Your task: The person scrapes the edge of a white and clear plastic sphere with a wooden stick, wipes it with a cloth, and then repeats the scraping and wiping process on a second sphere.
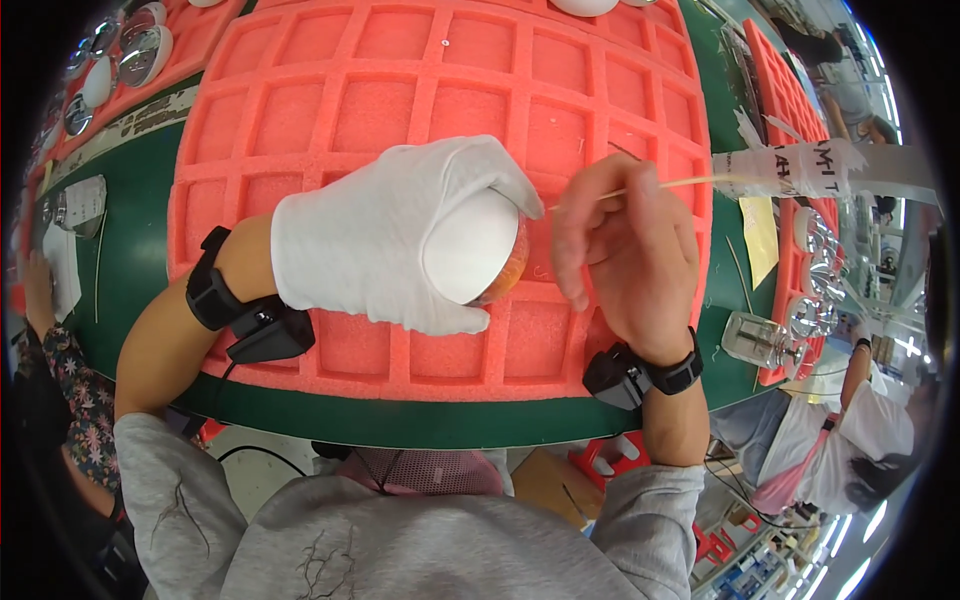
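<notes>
In a white cotton glove, my left hand (370, 235) is wrapped round a smooth white dome-shaped shell (474, 245). The shell is tilted, its rim toward the right, and a strip of its shiny inside catches an orange reflection. Just right of it, my bare right hand (640, 255) pinches a thin pale stick (690, 182) between thumb and fingers. One end of the stick points off to the right; the end toward the shell is hard to make out. Both hands are above a pink-red foam tray (322, 137) with square pockets.
The tray lies on a green table (140, 250). More foam trays with shiny domes (145, 55) stand at the far left and right. Glass jars (755, 338) flank the work area, with yellow paper (760, 240) at right. Other people (800, 440) are on both sides.
</notes>
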`<state>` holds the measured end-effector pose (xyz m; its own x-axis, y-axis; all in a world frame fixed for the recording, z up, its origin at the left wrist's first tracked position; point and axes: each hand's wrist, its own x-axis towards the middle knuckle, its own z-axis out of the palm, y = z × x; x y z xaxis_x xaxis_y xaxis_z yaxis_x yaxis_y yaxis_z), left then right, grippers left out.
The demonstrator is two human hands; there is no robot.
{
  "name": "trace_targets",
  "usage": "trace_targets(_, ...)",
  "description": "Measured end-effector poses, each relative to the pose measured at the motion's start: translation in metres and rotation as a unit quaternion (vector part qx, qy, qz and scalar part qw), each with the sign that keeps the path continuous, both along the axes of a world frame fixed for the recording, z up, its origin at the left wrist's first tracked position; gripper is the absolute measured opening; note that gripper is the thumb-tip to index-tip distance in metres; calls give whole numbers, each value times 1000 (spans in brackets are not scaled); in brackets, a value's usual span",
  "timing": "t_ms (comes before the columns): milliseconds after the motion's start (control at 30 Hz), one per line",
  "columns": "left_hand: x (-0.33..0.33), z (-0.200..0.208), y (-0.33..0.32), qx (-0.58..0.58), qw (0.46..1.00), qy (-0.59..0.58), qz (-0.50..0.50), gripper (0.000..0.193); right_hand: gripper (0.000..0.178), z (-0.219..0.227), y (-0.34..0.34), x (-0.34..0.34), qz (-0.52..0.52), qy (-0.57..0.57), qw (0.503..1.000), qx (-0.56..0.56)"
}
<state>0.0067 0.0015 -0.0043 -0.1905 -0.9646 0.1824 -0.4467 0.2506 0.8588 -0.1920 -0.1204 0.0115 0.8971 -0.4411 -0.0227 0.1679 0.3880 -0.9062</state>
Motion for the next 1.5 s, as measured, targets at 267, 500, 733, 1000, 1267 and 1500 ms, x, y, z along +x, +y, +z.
trace_targets(267,-3,-4,-4,48,999,22,4,65,30,1,13,4,-13,50,996,-73)
trace_targets(500,-2,-1,-2,49,999,20,4,69,28,-1,11,5,-3,43,986,-162)
trace_targets(733,-2,-3,-2,11,1000,17,5,71,28,1,15,8,-70,89,942,-317)
trace_targets(1000,-3,-5,-1,3,1000,7,10,69,33,3,21,8,-56,138,943,-299)
trace_targets(1267,-4,-12,-1,-37,999,9,22,71,35,-1,25,7,-42,104,934,-340)
trace_targets(1500,-3,-12,-1,-48,999,6,16,70,34,-6,23,5,-84,104,956,-262)
